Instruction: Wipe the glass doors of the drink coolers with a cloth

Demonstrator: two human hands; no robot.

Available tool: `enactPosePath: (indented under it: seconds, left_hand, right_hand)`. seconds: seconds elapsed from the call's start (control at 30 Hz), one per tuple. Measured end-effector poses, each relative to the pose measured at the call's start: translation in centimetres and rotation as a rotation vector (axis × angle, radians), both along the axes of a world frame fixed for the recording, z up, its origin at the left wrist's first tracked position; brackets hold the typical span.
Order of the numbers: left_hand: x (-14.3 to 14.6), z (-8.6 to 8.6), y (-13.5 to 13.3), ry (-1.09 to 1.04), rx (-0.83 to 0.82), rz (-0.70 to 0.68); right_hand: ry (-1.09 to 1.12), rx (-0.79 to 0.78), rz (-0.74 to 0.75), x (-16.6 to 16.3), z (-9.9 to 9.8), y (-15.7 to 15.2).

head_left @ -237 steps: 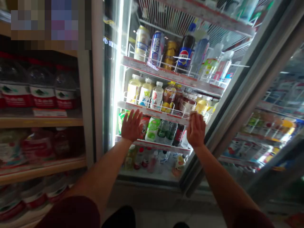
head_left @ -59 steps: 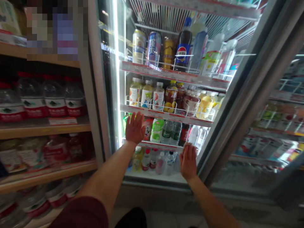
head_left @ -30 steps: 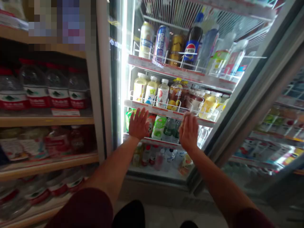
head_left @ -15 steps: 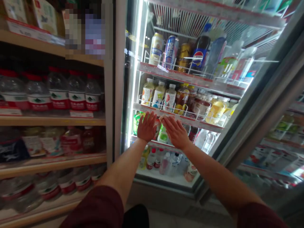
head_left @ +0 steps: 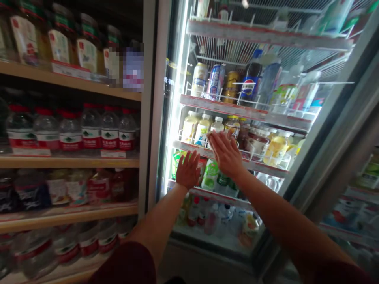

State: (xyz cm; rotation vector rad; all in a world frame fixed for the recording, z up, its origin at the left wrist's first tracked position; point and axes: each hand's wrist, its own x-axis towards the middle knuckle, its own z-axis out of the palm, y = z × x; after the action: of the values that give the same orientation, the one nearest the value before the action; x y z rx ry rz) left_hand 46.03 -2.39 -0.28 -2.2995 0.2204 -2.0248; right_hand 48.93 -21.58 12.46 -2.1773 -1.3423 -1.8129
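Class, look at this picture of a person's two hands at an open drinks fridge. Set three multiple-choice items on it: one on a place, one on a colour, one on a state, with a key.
1. Where is the right hand?
A. In front of the pale, white-capped juice bottles on the wire fridge shelf
B. On the wooden shelf of water bottles
C. On the fridge door handle

2. What colour are the caps of the clear plastic water bottles on the wooden shelf at left?
A. Blue
B. Red
C. Yellow

3. How is the left hand held?
A. Closed in a fist
B. Wrapped round a bottle
C. Open and flat, fingers spread

Key: 1 A, it is raised before that row; 2 B, each top shows red; 3 C, the palm faces the shelves and grips nothing.
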Motion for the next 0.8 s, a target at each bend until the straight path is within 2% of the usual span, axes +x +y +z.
enactPosePath:
  seconds: [0.1,0.13,0.17,0.27,0.3,0.33,0.37,0.47,0.5,0.53,0.57,0.63,0.7,0.73,0.8]
  left_hand:
    - [0.1,-0.1,0.0,0.005,0.004,0.007]
    - [0.1,-0.2,0.1,0.009,0.002,0.007]
    - [0.2,-0.2,0.1,0.018,0.000,0.007]
    - [0.4,-0.4,0.2,0.047,-0.023,0.011]
    - [0.4,-0.5,0.3,0.056,-0.028,0.008]
    - [0.5,-0.5,0.3,0.062,-0.030,0.004]
    - [0.5,-0.5,0.4,0.064,-0.033,0.000]
    - [0.6,-0.4,0.3,0.052,-0.024,0.001]
    - [0.6,-0.4,0.3,0.047,-0.023,0.000]
    - [0.6,-0.4,0.3,0.045,-0.024,-0.003]
    - [0.5,-0.3,0.2,0.044,-0.026,-0.008]
    - [0.5,-0.3,0.2,0.043,-0.028,-0.016]
    - [0.5,-0.2,0.2,0.030,-0.023,-0.013]
    - [0.5,-0.2,0.2,0.022,-0.018,-0.010]
    - [0.6,-0.2,0.3,0.028,-0.018,-0.005]
  right_hand:
    - [0.045,0.281,-0.055,0.2,0.6,0.1]
    - [0.053,0.297,-0.057,0.2,0.3,0.2]
    - [0.052,0.243,-0.045,0.2,-0.2,0.3]
    - [0.000,-0.131,0.045,0.1,-1.6,-0.4]
    - [-0.016,-0.207,0.061,0.3,-1.6,-1.0]
    - [-0.019,-0.213,0.058,0.4,-1.4,-1.6]
    - [-0.011,-0.146,0.038,0.7,-0.9,-2.4]
    - [0.030,0.230,-0.055,1.3,0.0,-4.2]
    - [0.025,0.304,-0.070,1.3,-0.3,-4.6]
    - [0.006,0.307,-0.068,1.3,-1.0,-4.9]
    - [-0.020,0.233,-0.052,1.2,-2.0,-5.1]
    - [-0.073,-0.053,0.015,1.0,-4.0,-5.9]
    - [-0.086,-0.260,0.054,1.0,-4.8,-7.2]
    - [-0.075,-0.257,0.041,1.3,-4.6,-8.0]
    - [-0.036,-0.038,-0.044,2.0,-3.6,-9.9]
